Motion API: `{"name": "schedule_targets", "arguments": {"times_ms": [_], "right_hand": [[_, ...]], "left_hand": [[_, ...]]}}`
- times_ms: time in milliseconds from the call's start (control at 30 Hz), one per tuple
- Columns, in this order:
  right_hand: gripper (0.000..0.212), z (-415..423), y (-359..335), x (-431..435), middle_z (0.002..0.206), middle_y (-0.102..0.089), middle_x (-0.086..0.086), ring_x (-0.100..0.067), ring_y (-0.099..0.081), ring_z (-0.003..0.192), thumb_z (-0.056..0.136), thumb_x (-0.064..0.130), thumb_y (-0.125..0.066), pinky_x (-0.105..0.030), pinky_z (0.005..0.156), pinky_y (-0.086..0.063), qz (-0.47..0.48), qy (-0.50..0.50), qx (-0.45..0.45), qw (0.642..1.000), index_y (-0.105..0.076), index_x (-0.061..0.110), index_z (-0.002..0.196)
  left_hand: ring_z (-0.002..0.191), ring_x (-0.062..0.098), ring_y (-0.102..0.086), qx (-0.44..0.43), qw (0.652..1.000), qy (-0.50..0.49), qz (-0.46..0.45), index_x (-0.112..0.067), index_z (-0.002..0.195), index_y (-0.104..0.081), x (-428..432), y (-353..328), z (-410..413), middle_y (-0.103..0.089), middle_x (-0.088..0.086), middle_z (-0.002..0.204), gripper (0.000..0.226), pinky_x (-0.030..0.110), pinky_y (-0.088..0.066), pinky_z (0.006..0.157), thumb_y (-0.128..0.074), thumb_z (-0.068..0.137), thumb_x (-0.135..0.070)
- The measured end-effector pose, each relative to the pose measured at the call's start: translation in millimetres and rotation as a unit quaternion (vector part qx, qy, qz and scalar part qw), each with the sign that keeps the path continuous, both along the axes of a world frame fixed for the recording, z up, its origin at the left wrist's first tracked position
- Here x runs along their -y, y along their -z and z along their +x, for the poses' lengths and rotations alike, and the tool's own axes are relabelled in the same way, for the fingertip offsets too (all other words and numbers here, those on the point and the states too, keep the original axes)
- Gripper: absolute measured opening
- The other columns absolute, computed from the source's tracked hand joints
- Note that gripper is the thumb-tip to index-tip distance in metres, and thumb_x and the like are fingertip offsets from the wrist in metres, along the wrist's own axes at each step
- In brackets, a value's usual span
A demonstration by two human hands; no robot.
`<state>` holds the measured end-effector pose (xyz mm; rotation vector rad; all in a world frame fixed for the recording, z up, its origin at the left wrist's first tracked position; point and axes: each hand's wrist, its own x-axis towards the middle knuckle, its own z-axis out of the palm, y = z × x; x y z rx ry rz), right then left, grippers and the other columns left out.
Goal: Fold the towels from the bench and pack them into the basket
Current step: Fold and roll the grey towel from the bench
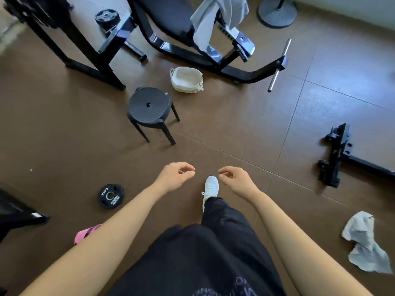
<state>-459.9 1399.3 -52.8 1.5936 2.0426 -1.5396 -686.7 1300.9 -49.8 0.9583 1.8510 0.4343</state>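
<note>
A grey towel (215, 16) hangs over the black weight bench (171, 20) at the top of the view. A cream fabric basket (186, 79) stands on the floor in front of the bench; nothing shows inside it. A second grey towel (363, 242) lies crumpled on the floor at the lower right. My left hand (174, 177) and my right hand (236, 179) are held out in front of me above the floor, fingers loosely curled, holding nothing. Both hands are well short of the basket and the bench.
A black round stool (149, 107) stands left of the basket. A small weight plate (110, 195) lies on the floor at the left, a pink object (86, 232) near it. A black metal frame (339, 154) lies at the right. My white shoe (210, 186) is below my hands.
</note>
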Motion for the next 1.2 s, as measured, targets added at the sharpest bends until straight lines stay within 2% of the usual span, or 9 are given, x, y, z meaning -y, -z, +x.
{"name": "schedule_targets", "arguments": {"times_ms": [200,400,467,600,700,800,900,1067,1200], "right_hand": [[0.027,-34,-11,-140,0.111,-0.071,-0.001,-0.02,-0.063,0.106,0.099,0.027,-0.057,-0.035,0.096,-0.051,-0.001,-0.067,0.022,0.998,-0.07,0.018,0.121],[0.028,-83,-8,-258,0.111,-0.071,-0.002,-0.022,-0.064,0.106,0.098,0.029,-0.059,-0.035,0.097,-0.05,0.0,-0.089,0.042,0.995,-0.069,0.019,0.123],[0.028,-107,-3,-299,0.108,-0.071,0.0,-0.021,-0.064,0.105,0.097,0.029,-0.059,-0.034,0.096,-0.05,0.006,-0.104,0.057,0.993,-0.07,0.021,0.121],[0.029,-156,3,-383,0.109,-0.072,0.002,-0.019,-0.065,0.105,0.096,0.031,-0.059,-0.036,0.098,-0.05,0.012,-0.119,0.077,0.99,-0.07,0.022,0.121],[0.031,-192,-1,-442,0.114,-0.072,0.0,-0.021,-0.065,0.108,0.097,0.031,-0.058,-0.037,0.099,-0.051,0.014,-0.141,0.097,0.985,-0.069,0.022,0.124],[0.032,-225,-7,-501,0.116,-0.072,0.0,-0.021,-0.065,0.107,0.098,0.031,-0.057,-0.038,0.099,-0.051,0.026,-0.151,0.1,0.983,-0.067,0.021,0.126],[0.032,-252,-9,-561,0.114,-0.071,0.002,-0.02,-0.064,0.106,0.098,0.03,-0.056,-0.036,0.098,-0.05,0.033,-0.164,0.105,0.98,-0.065,0.022,0.128],[0.031,-287,5,-666,0.113,-0.072,0.004,-0.021,-0.065,0.102,0.096,0.033,-0.056,-0.036,0.092,-0.052,0.042,-0.157,0.1,0.982,-0.067,0.026,0.123],[0.031,-313,29,-758,0.11,-0.071,0.005,-0.02,-0.065,0.102,0.095,0.033,-0.057,-0.035,0.092,-0.052,0.05,-0.146,0.077,0.985,-0.067,0.026,0.124]], "left_hand": [[0.102,0.007,-0.064,0.004,1.0,-0.003,0.005,-0.025,0.113,-0.074,-121,-16,-35,-0.072,-0.01,0.109,0.019,0.028,-0.051,0.089,-0.066,0.097,-0.031],[0.094,0.001,-0.065,0.01,1.0,-0.027,0.002,-0.028,0.107,-0.075,-214,-1,-78,-0.073,-0.014,0.104,0.014,0.018,-0.047,0.078,-0.067,0.095,-0.029],[0.093,-0.003,-0.064,0.012,1.0,-0.028,-0.001,-0.03,0.105,-0.075,-252,7,-97,-0.074,-0.015,0.103,0.013,0.021,-0.047,0.08,-0.068,0.094,-0.031],[0.099,0.004,-0.066,0.006,1.0,-0.004,-0.012,-0.033,0.11,-0.074,-338,25,-146,-0.073,-0.016,0.109,0.019,0.032,-0.053,0.092,-0.066,0.094,-0.037],[0.099,0.005,-0.064,-0.024,0.999,0.039,-0.009,-0.034,0.112,-0.071,-403,24,-185,-0.071,-0.018,0.11,0.019,0.033,-0.053,0.091,-0.063,0.095,-0.039],[0.099,0.005,-0.062,-0.037,0.997,0.074,-0.002,-0.03,0.115,-0.07,-471,14,-221,-0.068,-0.018,0.109,0.022,0.028,-0.05,0.089,-0.063,0.096,-0.038],[0.099,0.005,-0.062,-0.053,0.994,0.095,0.004,-0.032,0.114,-0.07,-537,5,-252,-0.067,-0.019,0.106,0.022,0.032,-0.052,0.093,-0.063,0.095,-0.04],[0.099,0.006,-0.062,-0.066,0.993,0.1,0.002,-0.034,0.113,-0.07,-648,4,-287,-0.068,-0.018,0.106,0.022,0.036,-0.053,0.094,-0.062,0.094,-0.042],[0.095,0.006,-0.061,-0.069,0.994,0.084,-0.011,-0.032,0.113,-0.07,-740,18,-306,-0.066,-0.018,0.1,0.02,0.033,-0.053,0.091,-0.062,0.096,-0.04]]}}
